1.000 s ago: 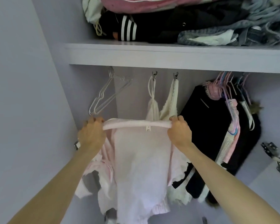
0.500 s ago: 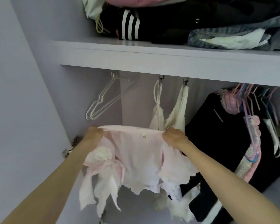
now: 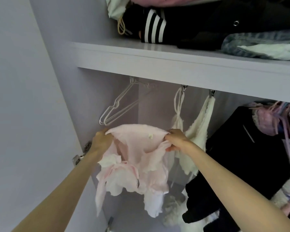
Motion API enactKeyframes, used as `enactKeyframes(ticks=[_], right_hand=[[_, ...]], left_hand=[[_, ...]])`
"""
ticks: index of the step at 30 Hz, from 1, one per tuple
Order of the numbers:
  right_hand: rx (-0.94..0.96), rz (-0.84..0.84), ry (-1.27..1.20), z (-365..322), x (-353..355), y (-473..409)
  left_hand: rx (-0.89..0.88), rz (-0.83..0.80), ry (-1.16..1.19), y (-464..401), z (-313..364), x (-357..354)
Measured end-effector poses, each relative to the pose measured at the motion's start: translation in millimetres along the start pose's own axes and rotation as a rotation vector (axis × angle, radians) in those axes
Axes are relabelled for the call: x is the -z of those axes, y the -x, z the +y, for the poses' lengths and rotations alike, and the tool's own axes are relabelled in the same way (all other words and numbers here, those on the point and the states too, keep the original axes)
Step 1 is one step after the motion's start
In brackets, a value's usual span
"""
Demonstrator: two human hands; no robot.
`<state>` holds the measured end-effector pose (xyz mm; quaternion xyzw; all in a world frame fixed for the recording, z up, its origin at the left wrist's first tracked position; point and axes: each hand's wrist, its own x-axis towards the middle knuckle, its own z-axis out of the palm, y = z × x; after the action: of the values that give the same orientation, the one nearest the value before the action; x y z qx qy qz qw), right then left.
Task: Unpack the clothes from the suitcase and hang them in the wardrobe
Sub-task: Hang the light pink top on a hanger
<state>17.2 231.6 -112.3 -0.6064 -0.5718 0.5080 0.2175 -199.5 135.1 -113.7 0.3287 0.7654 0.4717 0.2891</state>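
Observation:
A pale pink garment [image 3: 137,158] with white frilled edges hangs bunched between my two hands inside the open wardrobe. My left hand [image 3: 101,141] grips its top edge on the left side. My right hand [image 3: 176,139] grips the same edge on the right, next to a small label. Just above and behind the garment hang a few empty white wire hangers [image 3: 117,106] from the rail under the shelf. The suitcase is out of view.
A cream lace top [image 3: 197,131] hangs from two clips behind my right hand. Dark and pastel clothes on hangers [image 3: 251,148] fill the right side. The shelf [image 3: 174,64] above carries folded clothes. A door hinge [image 3: 81,154] sits at the left wall.
The garment, stretched flat and hanging long a second ago, is now gathered up and bunched between my hands. My hands have come slightly closer together and my view has tilted.

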Motion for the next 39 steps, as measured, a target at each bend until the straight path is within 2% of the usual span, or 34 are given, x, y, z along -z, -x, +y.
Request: enactKeyframes(ticks=[5, 7, 11, 15, 22, 31, 36, 39], right_hand=[[0.012, -0.289, 0.267, -13, -24, -10], [0.047, -0.346, 0.196, -19, -34, -17], [0.179, -0.238, -0.17, -57, -66, -33], [0.172, -0.202, -0.446, -100, -99, -50], [0.103, -0.14, -0.492, -140, -133, -80], [0.096, -0.13, -0.584, -156, -137, -86], [0.125, -0.072, -0.712, -158, -128, -81], [0.118, -0.021, -0.706, -148, -117, -82]], left_hand=[[0.021, 0.043, 0.266, -10, 6, 14], [-0.007, 0.044, 0.28, -14, 9, 20], [-0.037, 0.027, 0.205, -20, 12, 31], [-0.072, 0.04, 0.184, -29, 11, 36], [-0.104, -0.003, 0.16, -44, 15, 50], [-0.072, -0.032, 0.15, -49, 19, 52], [-0.093, -0.031, 0.111, -49, 20, 52], [-0.104, -0.029, 0.098, -47, 20, 51]])
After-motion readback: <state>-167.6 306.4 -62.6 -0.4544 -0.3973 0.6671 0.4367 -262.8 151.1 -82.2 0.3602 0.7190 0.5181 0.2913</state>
